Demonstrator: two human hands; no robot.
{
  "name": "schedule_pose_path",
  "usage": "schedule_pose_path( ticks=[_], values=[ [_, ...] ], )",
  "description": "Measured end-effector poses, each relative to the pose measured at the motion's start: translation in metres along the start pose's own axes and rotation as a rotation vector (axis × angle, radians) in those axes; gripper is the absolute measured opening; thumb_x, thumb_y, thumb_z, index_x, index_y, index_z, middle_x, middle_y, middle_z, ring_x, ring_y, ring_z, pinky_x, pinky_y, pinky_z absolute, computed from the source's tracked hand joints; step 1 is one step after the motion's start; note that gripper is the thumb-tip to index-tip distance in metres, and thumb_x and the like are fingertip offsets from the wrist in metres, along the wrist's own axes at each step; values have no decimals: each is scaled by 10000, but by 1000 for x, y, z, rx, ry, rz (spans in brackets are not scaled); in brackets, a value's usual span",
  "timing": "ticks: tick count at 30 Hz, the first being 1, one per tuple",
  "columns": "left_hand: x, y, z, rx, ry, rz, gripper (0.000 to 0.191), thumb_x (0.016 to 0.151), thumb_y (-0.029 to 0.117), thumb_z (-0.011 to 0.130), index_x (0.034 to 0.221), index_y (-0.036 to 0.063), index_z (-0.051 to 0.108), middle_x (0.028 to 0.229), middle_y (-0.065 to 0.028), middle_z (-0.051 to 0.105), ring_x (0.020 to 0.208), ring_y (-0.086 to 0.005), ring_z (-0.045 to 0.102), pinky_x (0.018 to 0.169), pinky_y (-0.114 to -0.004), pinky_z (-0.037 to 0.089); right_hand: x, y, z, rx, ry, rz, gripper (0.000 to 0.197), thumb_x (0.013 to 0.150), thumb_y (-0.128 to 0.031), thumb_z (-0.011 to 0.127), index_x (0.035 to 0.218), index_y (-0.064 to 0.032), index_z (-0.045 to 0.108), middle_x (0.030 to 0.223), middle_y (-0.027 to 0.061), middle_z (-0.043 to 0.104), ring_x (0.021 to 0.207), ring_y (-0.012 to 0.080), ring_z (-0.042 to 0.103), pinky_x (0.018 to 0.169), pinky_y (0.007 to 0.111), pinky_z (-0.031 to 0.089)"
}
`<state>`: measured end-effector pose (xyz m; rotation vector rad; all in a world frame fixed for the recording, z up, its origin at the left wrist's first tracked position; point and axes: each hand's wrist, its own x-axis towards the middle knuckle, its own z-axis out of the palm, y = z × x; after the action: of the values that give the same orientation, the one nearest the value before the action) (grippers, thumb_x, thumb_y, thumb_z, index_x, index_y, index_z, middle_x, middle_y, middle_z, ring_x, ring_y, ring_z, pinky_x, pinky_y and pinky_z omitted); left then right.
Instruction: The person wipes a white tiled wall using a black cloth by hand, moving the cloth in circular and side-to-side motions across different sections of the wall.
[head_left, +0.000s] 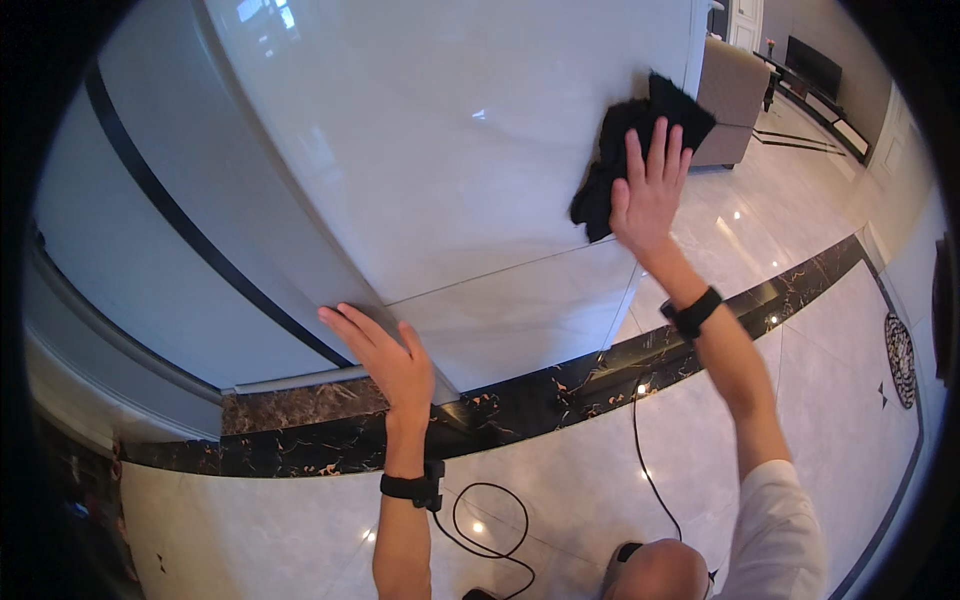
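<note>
My right hand (651, 187) lies flat, fingers spread, on a black cloth (615, 157) and presses it against a glossy pale wall panel (450, 150) near the panel's right edge. The cloth is crumpled, with one corner sticking out past that edge. Lower and to the left, my left hand (394, 367) is empty, thumb apart from the fingers. It is at the grey trim (330, 247) between the panel and a grey door; whether it touches the trim I cannot tell. Each wrist wears a black strap, and the left one (409, 489) carries a small device.
Black veined marble (525, 409) borders the pale tiled floor (300, 525) along the wall's foot. A black cable (491, 555) loops on the floor near my knee (660, 570). Past the wall's right edge stand a brown sofa (731, 97) and a television (814, 66). A patterned mat (900, 360) lies far right.
</note>
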<state>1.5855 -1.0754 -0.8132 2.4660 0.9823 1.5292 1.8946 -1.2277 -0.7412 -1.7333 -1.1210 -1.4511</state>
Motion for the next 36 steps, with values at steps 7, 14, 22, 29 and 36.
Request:
schedule_pose_path(
  ticks=[7,14,22,29,36],
  values=[
    [5,8,-22,22,-122,-49,738,881,81,488,1429,-118,36,1496,-324,-43,1401,-454,-24,1136,-486,61,-217,-77,7,141,-893,-319,358,841,-275,552,1189,-197,581,1316,85,476,1201,286,426,1006,532,333],
    [21,28,-49,14,-111,0,724,866,79,498,1421,-128,83,1492,-331,13,1394,-471,35,1131,-495,93,-253,-135,5,259,-851,-240,505,897,-323,521,1383,-231,420,1403,-66,423,1217,126,413,1106,375,224],
    [206,121,-134,-95,102,218,724,836,39,496,1428,-100,103,1509,-288,40,1409,-433,39,1137,-488,58,209,-96,-46,201,-21,154,602,885,-323,469,1387,-8,367,1464,302,221,1353,492,175,1071,608,135],
    [430,231,-272,-104,235,319,705,849,103,500,1420,-99,138,1485,-312,105,1384,-475,100,1118,-535,119,537,13,-129,46,148,132,604,884,-293,461,1400,-6,338,1493,265,199,1381,441,166,1104,552,105],
    [626,304,-402,24,275,374,707,854,152,518,1402,-128,170,1474,-319,143,1382,-471,114,1119,-551,115,855,58,-207,-20,182,-101,626,866,-249,498,1426,-44,309,1496,249,207,1378,426,192,1113,535,114]
  ],
)
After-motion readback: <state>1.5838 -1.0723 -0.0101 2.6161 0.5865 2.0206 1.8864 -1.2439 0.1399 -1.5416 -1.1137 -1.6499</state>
